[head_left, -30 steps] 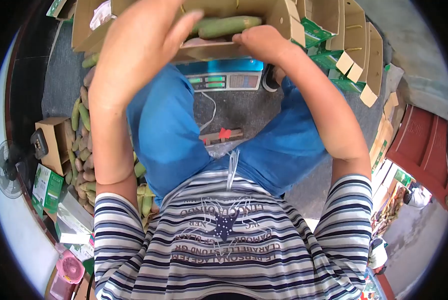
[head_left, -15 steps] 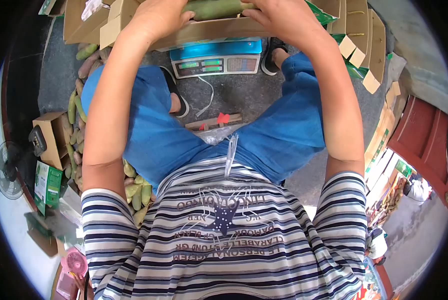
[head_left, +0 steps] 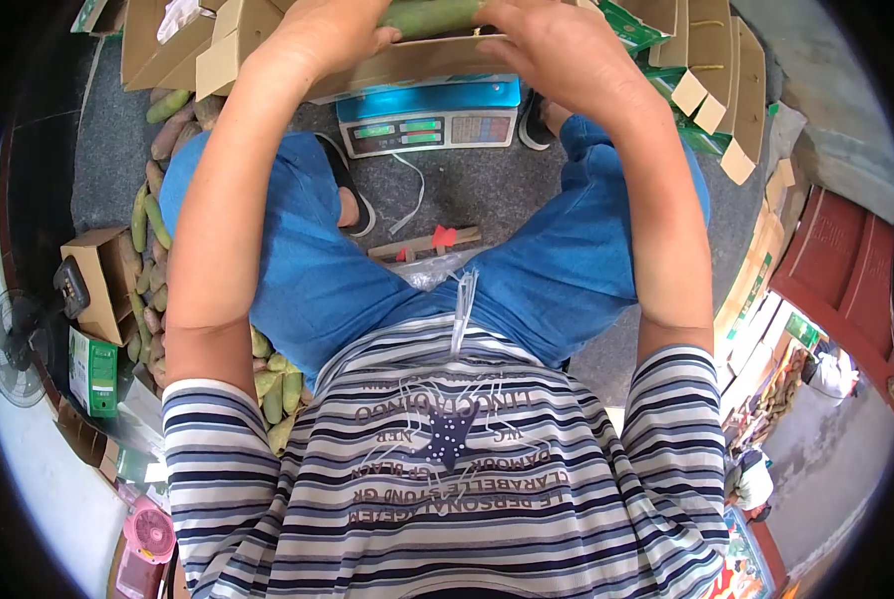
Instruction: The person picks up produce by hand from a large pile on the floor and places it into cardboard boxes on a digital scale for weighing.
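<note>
A long green vegetable [head_left: 432, 15] lies across the open cardboard box [head_left: 422, 62] at the top of the head view. My left hand [head_left: 332, 35] is curled at its left end, the thumb against it and the other fingers partly cut off by the frame edge. At the right end, my right hand [head_left: 557, 45] has its fingers closed around the tip, with the thumb lower down over the box wall. The box rests on a digital scale [head_left: 427, 120] with a blue platform and lit green displays.
Many similar vegetables [head_left: 152, 270] are heaped on the floor to the left. Open cartons [head_left: 711, 90] stand at upper right. A small wooden piece with red bits [head_left: 427, 243] lies between my legs. Fans [head_left: 12, 349] and a green carton [head_left: 92, 374] are at far left.
My right hand has shifted slightly left and down along the vegetable, and my left hand a little right. Less of the vegetable shows between them. The box and scale stay nearly still.
</note>
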Tool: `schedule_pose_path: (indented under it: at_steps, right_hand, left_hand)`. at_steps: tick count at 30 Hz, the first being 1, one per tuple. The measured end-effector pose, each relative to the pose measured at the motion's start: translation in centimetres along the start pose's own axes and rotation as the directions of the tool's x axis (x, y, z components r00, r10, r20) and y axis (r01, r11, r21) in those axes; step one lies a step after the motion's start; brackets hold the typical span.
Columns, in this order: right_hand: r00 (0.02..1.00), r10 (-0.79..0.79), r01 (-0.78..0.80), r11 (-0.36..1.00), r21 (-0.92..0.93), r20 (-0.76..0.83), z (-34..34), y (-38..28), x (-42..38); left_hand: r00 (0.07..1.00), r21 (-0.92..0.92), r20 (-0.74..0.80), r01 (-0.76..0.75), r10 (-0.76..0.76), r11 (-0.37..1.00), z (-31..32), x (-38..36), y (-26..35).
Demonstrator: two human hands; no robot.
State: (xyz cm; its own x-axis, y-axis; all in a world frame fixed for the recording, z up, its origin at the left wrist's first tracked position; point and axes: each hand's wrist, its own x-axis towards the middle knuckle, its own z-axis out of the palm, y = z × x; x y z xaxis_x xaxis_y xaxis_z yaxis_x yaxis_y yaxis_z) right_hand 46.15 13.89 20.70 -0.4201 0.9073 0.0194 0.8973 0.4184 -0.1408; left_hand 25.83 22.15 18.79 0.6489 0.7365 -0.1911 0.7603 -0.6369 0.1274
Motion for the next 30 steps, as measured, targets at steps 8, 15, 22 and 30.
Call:
schedule_pose_path:
  at_steps: [8,15,22,30]
  right_hand:
    - [0.690,-0.350,0.480,0.877,0.038,-0.633,-1.1,-6.5,-0.1]
    - [0.567,-0.509,0.710,0.701,0.070,-0.647,-7.9,-13.5,-4.5]
    - [0.568,-0.531,0.716,0.696,0.060,-0.629,-9.1,-13.9,-6.1]
    - [0.747,-0.308,0.416,0.908,0.054,-0.589,-7.8,-7.9,-6.7]
  left_hand:
    - [0.986,-0.080,-0.122,-0.125,0.115,0.989,3.3,1.1,-3.0]
    - [0.999,0.053,0.028,-0.046,0.044,0.998,1.4,0.6,-1.2]
    - [0.998,0.059,0.015,-0.063,0.062,0.996,1.6,0.6,-1.5]
    - [0.994,0.038,-0.090,-0.053,0.057,0.998,2.2,0.4,-1.6]
